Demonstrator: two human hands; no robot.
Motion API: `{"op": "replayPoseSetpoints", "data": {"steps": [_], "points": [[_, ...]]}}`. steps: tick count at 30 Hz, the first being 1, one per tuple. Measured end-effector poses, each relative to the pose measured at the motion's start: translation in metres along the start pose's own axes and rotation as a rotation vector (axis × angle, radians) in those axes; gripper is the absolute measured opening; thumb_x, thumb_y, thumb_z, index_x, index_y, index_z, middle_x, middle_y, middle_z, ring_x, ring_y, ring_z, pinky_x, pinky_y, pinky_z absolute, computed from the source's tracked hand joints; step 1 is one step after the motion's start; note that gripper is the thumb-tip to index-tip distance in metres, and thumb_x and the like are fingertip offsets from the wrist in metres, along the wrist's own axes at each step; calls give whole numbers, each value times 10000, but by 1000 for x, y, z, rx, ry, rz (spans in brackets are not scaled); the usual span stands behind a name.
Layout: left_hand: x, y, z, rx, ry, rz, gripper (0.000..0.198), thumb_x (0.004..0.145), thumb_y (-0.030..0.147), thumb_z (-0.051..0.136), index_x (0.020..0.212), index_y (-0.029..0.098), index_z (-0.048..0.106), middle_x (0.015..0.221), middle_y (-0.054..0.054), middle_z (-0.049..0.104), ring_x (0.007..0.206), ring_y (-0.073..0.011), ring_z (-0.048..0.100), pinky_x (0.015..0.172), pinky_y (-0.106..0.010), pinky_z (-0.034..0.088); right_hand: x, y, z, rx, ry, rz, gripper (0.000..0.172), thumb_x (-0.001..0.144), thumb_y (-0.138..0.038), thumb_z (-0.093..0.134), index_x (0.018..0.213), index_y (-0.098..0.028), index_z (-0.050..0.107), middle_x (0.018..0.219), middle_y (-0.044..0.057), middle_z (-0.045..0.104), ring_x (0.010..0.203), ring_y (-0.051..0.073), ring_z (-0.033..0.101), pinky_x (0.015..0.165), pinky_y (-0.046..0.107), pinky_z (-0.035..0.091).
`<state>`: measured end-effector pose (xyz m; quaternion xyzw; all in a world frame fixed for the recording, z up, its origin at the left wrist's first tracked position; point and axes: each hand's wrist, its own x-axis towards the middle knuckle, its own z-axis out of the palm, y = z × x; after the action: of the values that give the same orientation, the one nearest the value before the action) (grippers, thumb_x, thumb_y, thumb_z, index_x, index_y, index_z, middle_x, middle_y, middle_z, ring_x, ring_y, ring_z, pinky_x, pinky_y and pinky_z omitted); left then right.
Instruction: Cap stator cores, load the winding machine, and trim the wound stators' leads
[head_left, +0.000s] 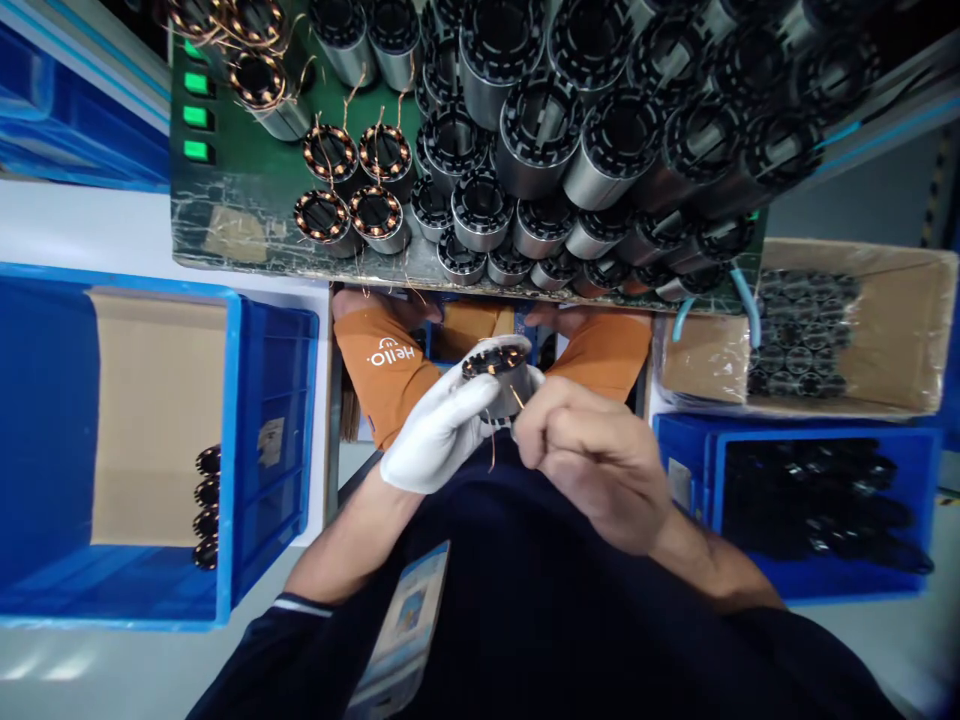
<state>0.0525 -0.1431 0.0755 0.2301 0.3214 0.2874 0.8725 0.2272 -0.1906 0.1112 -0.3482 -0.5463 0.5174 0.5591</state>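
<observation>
The left hand (444, 425) grips the stator (511, 385); the right hand (592, 455) seems to pinch 1 wire (517, 397). Too hard a pull could snap it.

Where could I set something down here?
The green bench is bare at its near-left corner, between glowing switches and copper-wound cores; so is the cardboard in the left blue bin, left of its row of cores. The bench's middle and right are crowded with metal cores.
</observation>
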Motion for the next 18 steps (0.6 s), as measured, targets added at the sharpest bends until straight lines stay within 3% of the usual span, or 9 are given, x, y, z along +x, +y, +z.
{"op": "replayPoseSetpoints", "data": {"steps": [3,6,8,10,11,13,15,18], "points": [[1,-3,-2,-74,109,39,592,790,452,1039,1268,246,758,1011,-28,775,947,-194,757,837,-301,637,-9,7,8,-190,-81,61,295,1083,-173,664,820,-227,541,941,31,663,781,136,582,705,281,509],[4,-8,0,-131,223,96,527,761,390,1043,1116,221,693,872,30,714,649,-82,600,597,-200,490,-28,5,2,-326,-247,76,238,1055,-156,636,852,-234,539,950,25,662,766,132,525,669,280,448],[5,-7,0,-7,254,159,450,800,382,991,1063,218,665,858,35,699,573,-71,526,543,-219,440,-38,-4,-14,-307,-417,171,252,1046,-175,648,833,-236,528,857,-10,618,719,124,493,649,284,416],[2,-3,0,287,297,295,352,804,300,957,1006,206,684,895,16,719,653,-100,607,636,-252,523,-39,-16,-34,-270,-497,295,287,1064,-204,684,811,-227,551,774,-35,585,675,111,494,629,275,402],[0,-1,1,454,316,373,314,799,242,943,993,202,699,921,7,734,724,-118,660,724,-268,571,-37,-22,-42,-274,-461,354,295,1079,-223,705,810,-220,584,756,-37,597,660,105,509,621,269,403],[-7,5,4,724,316,496,361,771,163,942,1064,201,734,993,-6,765,854,-152,730,890,-297,621,-27,-28,-50,-302,-260,468,262,1100,-283,756,857,-209,690,758,-31,648,644,101,544,599,255,406],[-15,9,9,875,274,548,572,737,162,982,1252,217,739,1119,-28,788,939,-188,766,954,-326,649,-13,-25,-47,-262,-75,552,194,1075,-385,833,997,-210,800,790,-24,689,630,103,549,567,247,404],[-24,8,14,981,225,569,856,714,212,1036,1492,251,680,1371,-89,761,1154,-276,786,998,-375,677,7,-11,-32,-80,8,548,302,984,-467,941,1128,-218,849,808,-27,698,606,101,525,529,239,390]]}}
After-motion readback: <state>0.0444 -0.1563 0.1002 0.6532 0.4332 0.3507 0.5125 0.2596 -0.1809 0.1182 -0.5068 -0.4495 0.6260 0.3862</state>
